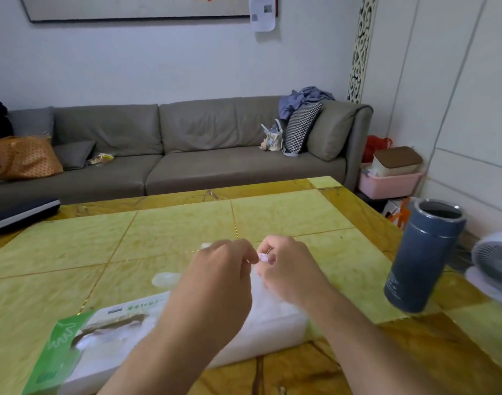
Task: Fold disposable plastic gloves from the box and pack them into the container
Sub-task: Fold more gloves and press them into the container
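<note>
Head view, looking down at a yellow-green table (73, 252). At lower left lies the glove box (81, 337), green and white, its torn opening facing up with clear film showing inside. Just past it, a small folded clear glove (164, 278) rests on the table. At centre your left hand (215, 283) and right hand (289, 269) meet above the box's right end, fingers curled, fingertips nearly touching. They seem to pinch a thin clear glove between them; it is blurred, so you cannot be sure where its edges lie. Keep both pinches light, pull the film taut, and match the edges before you crease, since the thin plastic will likely slip and spring open. At right stands the open dark blue container (423, 258), well apart from your hands.
</note>
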Motion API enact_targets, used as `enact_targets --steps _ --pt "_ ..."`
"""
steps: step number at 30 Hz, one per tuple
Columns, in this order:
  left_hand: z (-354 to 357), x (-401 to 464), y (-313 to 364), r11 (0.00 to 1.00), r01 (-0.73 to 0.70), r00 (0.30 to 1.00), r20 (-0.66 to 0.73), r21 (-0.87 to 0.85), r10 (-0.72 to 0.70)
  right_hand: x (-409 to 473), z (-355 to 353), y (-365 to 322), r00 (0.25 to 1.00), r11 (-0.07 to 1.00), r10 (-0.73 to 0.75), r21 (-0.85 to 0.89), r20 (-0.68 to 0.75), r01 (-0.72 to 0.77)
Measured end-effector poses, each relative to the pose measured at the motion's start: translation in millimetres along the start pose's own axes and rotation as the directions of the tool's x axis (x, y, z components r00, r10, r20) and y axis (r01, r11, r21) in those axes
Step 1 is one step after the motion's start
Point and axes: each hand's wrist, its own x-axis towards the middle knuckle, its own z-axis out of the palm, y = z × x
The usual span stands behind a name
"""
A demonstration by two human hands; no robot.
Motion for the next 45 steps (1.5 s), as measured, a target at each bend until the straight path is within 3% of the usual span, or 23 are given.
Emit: enact_targets --steps 2,4,6,11,23,27,29,31,34,40,42,45 --pt "11.9 4.1 -13.8 0.990 0.113 0.962 0.237 0.090 -0.131 0.6 0.6 -0.3 0.999 1.000 0.031 0.002 0.026 -0.031" --pt "25.3 3.4 -26.9 0.973 0.105 0.892 0.413 0.207 -0.184 0.7 1.4 1.1 0.998 0.999 0.039 -0.024 0.047 -0.038" --pt "32.7 2.4 -35.5 0.968 0.098 0.847 0.490 0.233 -0.204 0.9 0.9 2.6 0.999 0.996 0.030 -0.086 0.046 -0.025" --pt "32.1 7.1 -44.7 0.982 0.106 0.818 0.547 0.158 -0.176 3.4 -3.7 6.8 1.000 0.973 0.017 -0.231 -0.020 -0.021" --pt "35.6 16.5 -47.2 0.953 0.101 0.818 0.520 0.287 -0.244 -5.1 -6.6 -1.3 0.997 0.884 -0.007 -0.466 -0.077 -0.030" --pt "43.2 18.1 -46.1 0.949 0.107 0.800 0.540 0.298 -0.260 -18.5 -11.5 -32.5 0.973 0.836 -0.220 -0.529 -0.077 0.147" --pt "44.4 18.9 -46.1 0.948 0.109 0.795 0.546 0.300 -0.264 -27.4 -10.6 -47.3 0.956 0.839 -0.294 -0.472 0.023 0.269" --pt "44.1 19.4 -45.7 0.949 0.100 0.793 0.553 0.299 -0.258 -34.1 -4.5 -55.5 0.964 0.880 -0.219 -0.398 0.150 0.261" --pt "42.1 17.9 -47.7 0.959 0.117 0.780 0.574 0.259 -0.250 -35.6 5.4 -52.7 0.959 0.862 -0.082 -0.464 0.272 0.205" --pt "38.6 12.8 -52.3 0.975 0.176 0.779 0.586 0.137 -0.223 -32.3 12.9 -35.4 0.932 0.813 0.025 -0.550 0.361 0.191" --pt "35.2 8.8 -51.5 0.972 0.200 0.805 0.546 0.120 -0.233 -31.2 14.1 -33.2 0.935 0.800 0.029 -0.569 0.354 0.190" --pt "24.9 0.2 -41.3 0.953 0.130 0.886 0.399 0.274 -0.236 -27.5 15.2 -30.8 0.928 0.809 0.068 -0.565 0.365 0.163"
